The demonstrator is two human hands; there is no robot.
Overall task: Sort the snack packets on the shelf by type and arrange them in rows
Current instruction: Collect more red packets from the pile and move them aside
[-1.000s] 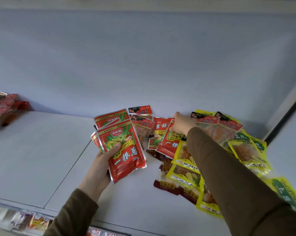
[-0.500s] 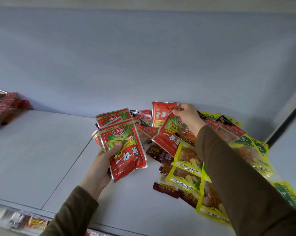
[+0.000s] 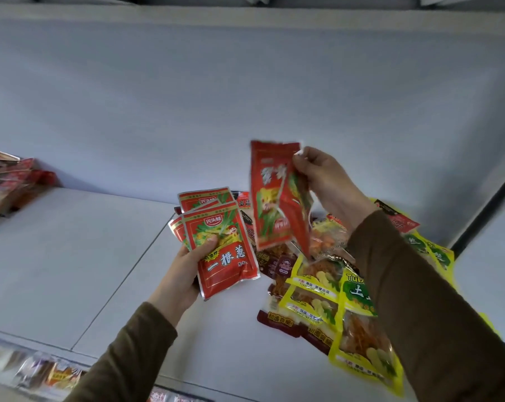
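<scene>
My left hand [image 3: 184, 271] grips a stack of red snack packets [image 3: 225, 250] with a green onion picture, held just above the white shelf [image 3: 71, 271]. My right hand [image 3: 324, 181] pinches two red packets [image 3: 274, 198] by their top edges, lifted well above the shelf and hanging down, blurred. Below my right arm lies a mixed pile: yellow packets [image 3: 312, 309], dark brown packets [image 3: 280, 265] and green-and-yellow packets [image 3: 428, 250]. My right sleeve hides part of the pile.
Another heap of red packets [image 3: 10, 184] sits at the far left of the shelf. The shelf's grey back wall [image 3: 245, 97] rises behind. More packets [image 3: 48, 372] show on a lower shelf at the bottom left. A shelf seam [image 3: 123, 285] runs past my left hand.
My right hand has picked two red packets out of the pile and raised them upward. My left hand has stayed in place with its stack.
</scene>
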